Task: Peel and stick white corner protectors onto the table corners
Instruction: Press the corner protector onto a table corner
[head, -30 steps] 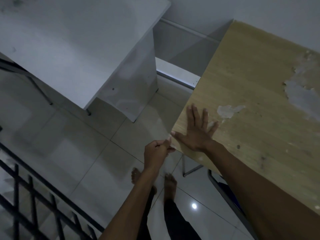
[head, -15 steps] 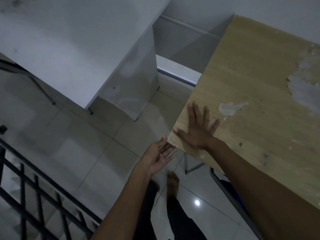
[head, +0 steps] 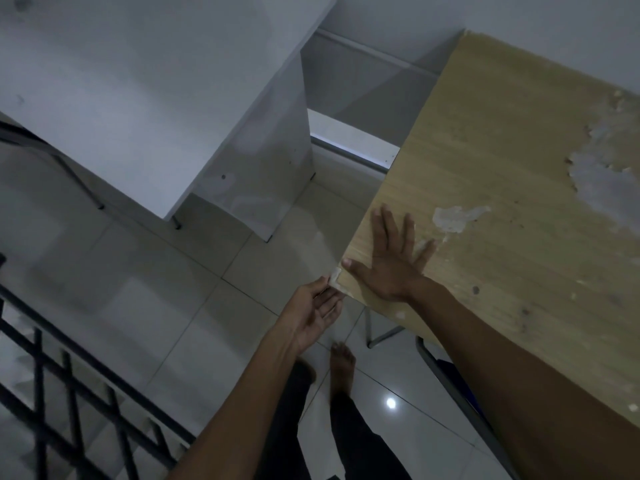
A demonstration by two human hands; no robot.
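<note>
A white corner protector [head: 335, 277] sits on the near left corner of the wooden table [head: 502, 174]. My right hand [head: 388, 259] lies flat on the tabletop just beside that corner, fingers spread, thumb stretched toward the protector. My left hand [head: 313, 311] is below and left of the corner, palm up and fingers relaxed. Its thumb tip is at the protector's outer side; whether it touches is unclear.
A white desk [head: 138, 98] stands to the left across a gap of tiled floor [head: 156, 306]. A black metal railing [head: 69, 393] runs along the lower left. My bare feet are under the corner, next to a metal table leg [head: 369, 327]. The wooden top has patches of peeled veneer.
My left hand let go of its pinch at the corner and opened palm up, dropping slightly. The right hand stayed flat on the table. The protector remains on the corner.
</note>
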